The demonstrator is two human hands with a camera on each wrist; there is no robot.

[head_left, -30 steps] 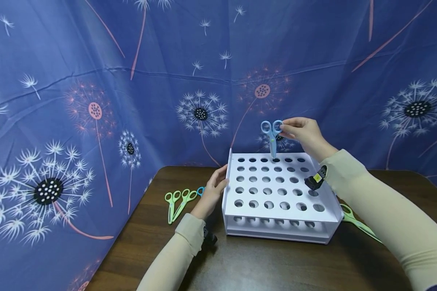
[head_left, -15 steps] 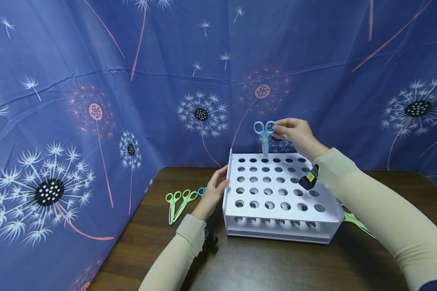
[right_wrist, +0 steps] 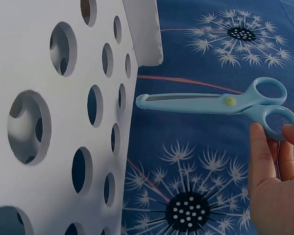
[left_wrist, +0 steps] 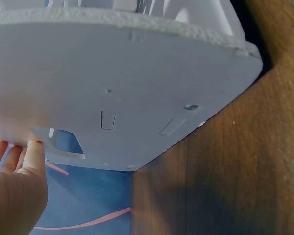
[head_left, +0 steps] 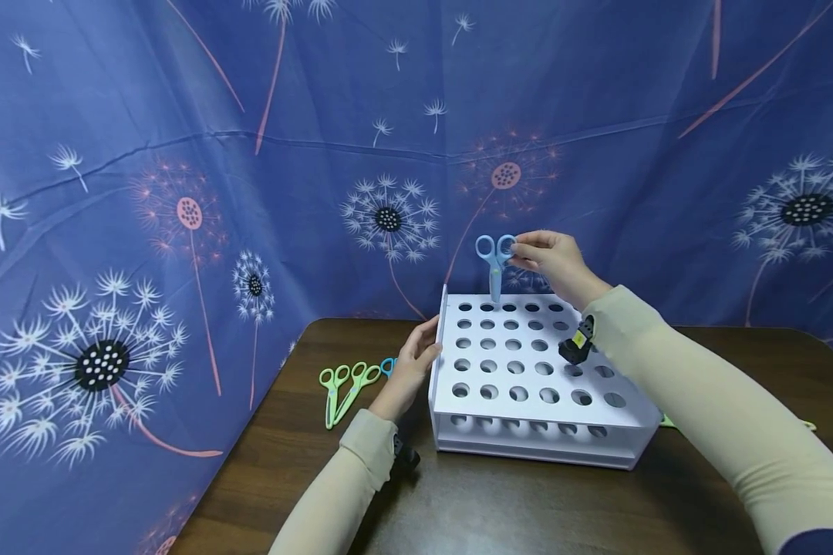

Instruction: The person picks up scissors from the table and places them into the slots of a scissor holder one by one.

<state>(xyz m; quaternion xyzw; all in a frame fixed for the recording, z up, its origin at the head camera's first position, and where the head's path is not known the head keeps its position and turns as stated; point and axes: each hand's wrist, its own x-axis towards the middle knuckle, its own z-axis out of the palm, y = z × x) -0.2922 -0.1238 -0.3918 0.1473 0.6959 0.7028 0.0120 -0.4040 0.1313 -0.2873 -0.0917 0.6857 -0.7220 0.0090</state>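
Observation:
Light blue scissors (head_left: 495, 266) hang handles up over the far row of holes in a white rack (head_left: 500, 354). My right hand (head_left: 554, 260) pinches one finger loop between thumb and fingers. In the right wrist view the closed blades of the scissors (right_wrist: 201, 104) point at the rack's perforated top, with the rounded tip close to its edge. My left hand (head_left: 411, 370) rests against the rack's left side. In the left wrist view its fingertips touch the white side panel (left_wrist: 152, 73) beside a cutout.
On the table left of the rack lie two green scissors (head_left: 332, 397), with a blue scissor handle (head_left: 388, 366) partly hidden behind my left hand. Green parts (head_left: 669, 422) show at the right, mostly covered by my right arm. A patterned blue cloth (head_left: 305, 231) hangs behind.
My right hand has moved left with the light blue scissors along the rack's far row of holes, then slightly down. The left hand keeps its place on the rack.

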